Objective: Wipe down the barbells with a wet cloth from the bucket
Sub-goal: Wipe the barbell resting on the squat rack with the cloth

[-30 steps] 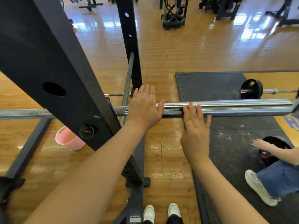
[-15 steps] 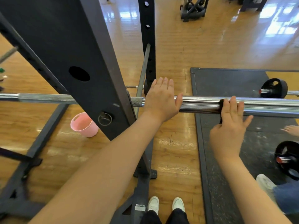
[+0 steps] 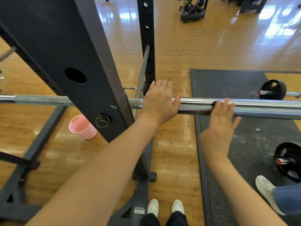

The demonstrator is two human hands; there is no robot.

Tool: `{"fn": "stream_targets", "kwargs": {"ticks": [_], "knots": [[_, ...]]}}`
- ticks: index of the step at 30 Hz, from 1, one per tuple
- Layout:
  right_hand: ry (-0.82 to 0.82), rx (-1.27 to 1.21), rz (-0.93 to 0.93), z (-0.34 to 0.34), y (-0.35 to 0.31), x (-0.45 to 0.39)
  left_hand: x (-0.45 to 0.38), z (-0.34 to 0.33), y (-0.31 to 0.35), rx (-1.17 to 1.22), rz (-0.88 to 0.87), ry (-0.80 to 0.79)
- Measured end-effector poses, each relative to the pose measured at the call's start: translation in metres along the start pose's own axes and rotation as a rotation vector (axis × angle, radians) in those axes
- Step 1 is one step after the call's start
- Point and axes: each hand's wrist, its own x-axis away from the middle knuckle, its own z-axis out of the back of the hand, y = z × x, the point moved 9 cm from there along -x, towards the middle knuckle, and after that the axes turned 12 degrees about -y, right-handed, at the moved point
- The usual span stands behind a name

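Long chromed steel barbell lies level across the frame, passing behind the near black steel rack upright; knurled grey shaft to the left, smooth bright sleeve to the right.

Left hand rests flat on top of the bar just right of the upright, fingers straight and together, pointing far, thumb out along the sleeve.

Right hand sits further right on the sleeve, fingers straight and slightly spread. A thin dark edge shows under the fingertips; cannot tell what it is.

Small pink plastic bucket stands on the wooden floor, low left, behind the upright and well apart from both hands.

Black rubber mat lies beneath the right end.
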Motion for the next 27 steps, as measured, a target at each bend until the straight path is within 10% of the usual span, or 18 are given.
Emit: {"fn": "stream_targets", "kwargs": {"ticks": [4,12,18,27], "knots": [[-0.071,0.048,0.202,-0.011,-0.010,0.010,0.000,0.000,-0.001,0.002,0.012,-0.003],[-0.058,0.028,-0.164,0.016,0.042,-0.011,0.001,0.002,0.000,0.013,0.006,0.018],[-0.181,0.078,0.203,0.002,-0.028,-0.001,0.002,0.001,0.001,0.016,0.018,-0.001],[-0.358,0.166,-0.063,0.024,-0.003,-0.036,0.002,0.003,0.000,0.028,0.001,0.030]]}}
